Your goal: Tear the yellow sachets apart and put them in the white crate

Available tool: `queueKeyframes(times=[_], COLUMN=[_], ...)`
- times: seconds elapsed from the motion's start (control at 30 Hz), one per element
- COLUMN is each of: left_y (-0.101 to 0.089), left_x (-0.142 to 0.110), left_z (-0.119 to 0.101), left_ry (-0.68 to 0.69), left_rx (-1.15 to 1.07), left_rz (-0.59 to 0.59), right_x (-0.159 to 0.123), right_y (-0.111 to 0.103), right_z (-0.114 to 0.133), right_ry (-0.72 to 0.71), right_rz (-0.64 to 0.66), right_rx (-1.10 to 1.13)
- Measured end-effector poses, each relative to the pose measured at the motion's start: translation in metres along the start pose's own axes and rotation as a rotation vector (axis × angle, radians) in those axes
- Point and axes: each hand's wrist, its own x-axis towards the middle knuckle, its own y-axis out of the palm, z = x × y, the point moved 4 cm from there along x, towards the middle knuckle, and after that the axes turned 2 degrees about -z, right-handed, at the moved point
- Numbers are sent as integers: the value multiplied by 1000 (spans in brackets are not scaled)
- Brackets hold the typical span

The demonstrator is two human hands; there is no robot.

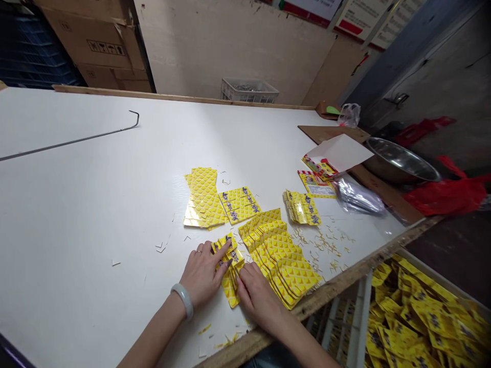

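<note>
Below, the crate [422,312] holds yellow packets; both hands' fingers [224,253] press flat on a packet stack [230,276].

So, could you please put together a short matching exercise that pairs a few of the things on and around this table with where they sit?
Things:
1. small stack of yellow packets
2. metal bowl
3. bent metal rod
4. white plastic basket

Places:
A. beyond the table's far edge, against the wall
B. under the left hand and right hand
C. at the table's right end, on brown cardboard
D. lying on the far left of the white table

Pairs: 1-B, 2-C, 3-D, 4-A
</note>
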Motion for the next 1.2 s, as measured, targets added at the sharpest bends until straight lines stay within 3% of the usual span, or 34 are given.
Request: queueKeyframes(times=[0.27,0.47,0.77,0.83,0.97,1.03,1.2], left_y=[-2,-4,-7,-7,-6,-6,-6], left_x=[-2,0,0,1,1,0,1], left_z=[-3,4,0,1,2,1,3], left_ry=[2,6,6,5,-4,-9,-18], left_rx=[1,-77,-82,-84,-84,-86,-102], left_rz=[22,127,161,159,154,154,167], right_x=[-6,-9,-3,-4,-15,-21,-27], right_y=[5,12,-3,-4,-5,-1,8], right_z=[-4,-3,-3,-4,-2,-1,-6], right_ry=[16,36,-1,22,-47,-102,-89], right_rz=[11,18,86,33,-229,-246,-205], right_rx=[28,-34,64,101,167,108,-15])
